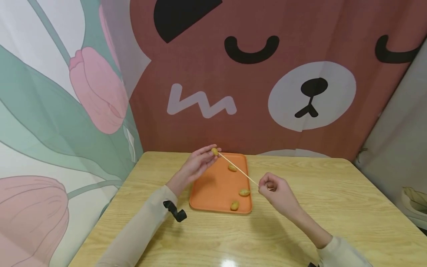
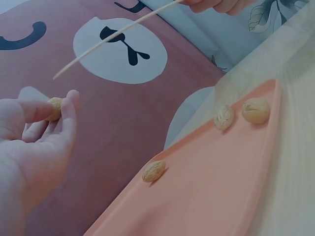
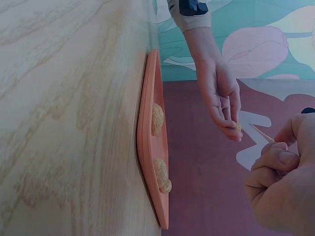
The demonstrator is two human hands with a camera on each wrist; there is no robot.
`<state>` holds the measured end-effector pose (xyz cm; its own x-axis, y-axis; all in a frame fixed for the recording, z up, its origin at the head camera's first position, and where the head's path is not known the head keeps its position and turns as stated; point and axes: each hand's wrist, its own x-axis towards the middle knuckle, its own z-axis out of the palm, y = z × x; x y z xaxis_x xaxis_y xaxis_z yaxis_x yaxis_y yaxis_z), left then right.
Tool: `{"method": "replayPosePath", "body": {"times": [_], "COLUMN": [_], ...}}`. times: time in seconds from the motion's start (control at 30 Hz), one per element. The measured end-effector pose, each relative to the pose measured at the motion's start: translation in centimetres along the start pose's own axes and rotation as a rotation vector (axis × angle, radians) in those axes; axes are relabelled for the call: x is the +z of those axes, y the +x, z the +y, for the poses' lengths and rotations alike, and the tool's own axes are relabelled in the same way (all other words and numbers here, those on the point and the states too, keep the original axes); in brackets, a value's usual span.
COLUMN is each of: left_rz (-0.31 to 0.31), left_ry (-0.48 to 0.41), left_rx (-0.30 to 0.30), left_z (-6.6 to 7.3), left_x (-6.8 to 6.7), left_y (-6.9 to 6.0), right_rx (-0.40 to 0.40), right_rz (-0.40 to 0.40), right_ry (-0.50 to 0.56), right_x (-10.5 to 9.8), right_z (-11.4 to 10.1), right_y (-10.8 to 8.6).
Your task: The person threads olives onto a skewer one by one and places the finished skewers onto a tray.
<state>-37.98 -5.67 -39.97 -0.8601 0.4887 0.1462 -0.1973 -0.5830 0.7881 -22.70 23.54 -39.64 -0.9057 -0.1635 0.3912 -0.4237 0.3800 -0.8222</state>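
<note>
My left hand (image 1: pixel 198 163), raised above the far part of the orange tray, pinches a small wrinkled yellow-brown fruit (image 1: pixel 215 151) between thumb and fingers. To the right of the tray, my right hand (image 1: pixel 280 194) pinches a thin wooden skewer (image 1: pixel 238 169) near its rear end. The skewer slants up and left, its pointed tip close to the held fruit. Both wrist views show a small gap between tip and fruit. Three similar fruits, a far one (image 1: pixel 232 168), a middle one (image 1: pixel 244 193) and a near one (image 1: pixel 235 205), lie along the tray's right side.
The shallow orange tray (image 1: pixel 210 189) lies on a light wood table (image 1: pixel 310 207). Behind the table hangs a reddish-brown cloth (image 1: pixel 250 126) with a bear face; a tulip-patterned cloth (image 1: pixel 96 148) hangs at left. A pale bin-like object (image 1: pixel 413 202) stands beyond the right edge.
</note>
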Motion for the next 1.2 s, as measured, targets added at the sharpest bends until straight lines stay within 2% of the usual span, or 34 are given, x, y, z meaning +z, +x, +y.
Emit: {"method": "replayPosePath", "body": {"times": [0.13, 0.37, 0.77, 0.93, 1.2], "left_rz": [-0.008, -0.01, 0.047, 0.08, 0.145], "left_ry": [-0.045, -0.087, -0.064, 0.007, 0.177], "left_rx": [0.003, 0.019, 0.019, 0.023, 0.108], "left_z": [0.1, 0.0, -0.5, -0.7, -0.9], "left_x": [0.1, 0.2, 0.2, 0.0, 0.0], "left_y": [0.0, 0.0, -0.1, -0.3, -0.3], "right_rx": [-0.013, 0.011, 0.014, 0.017, 0.069], "right_rz": [0.006, 0.035, 0.028, 0.008, -0.032], "right_ry": [-0.021, -0.035, -0.012, -0.013, -0.035], "right_x": [0.3, 0.5, 0.8, 0.8, 0.6], "right_z": [0.1, 0.1, -0.2, -0.2, -0.7], "right_y": [0.0, -0.2, -0.3, -0.4, -0.4]}}
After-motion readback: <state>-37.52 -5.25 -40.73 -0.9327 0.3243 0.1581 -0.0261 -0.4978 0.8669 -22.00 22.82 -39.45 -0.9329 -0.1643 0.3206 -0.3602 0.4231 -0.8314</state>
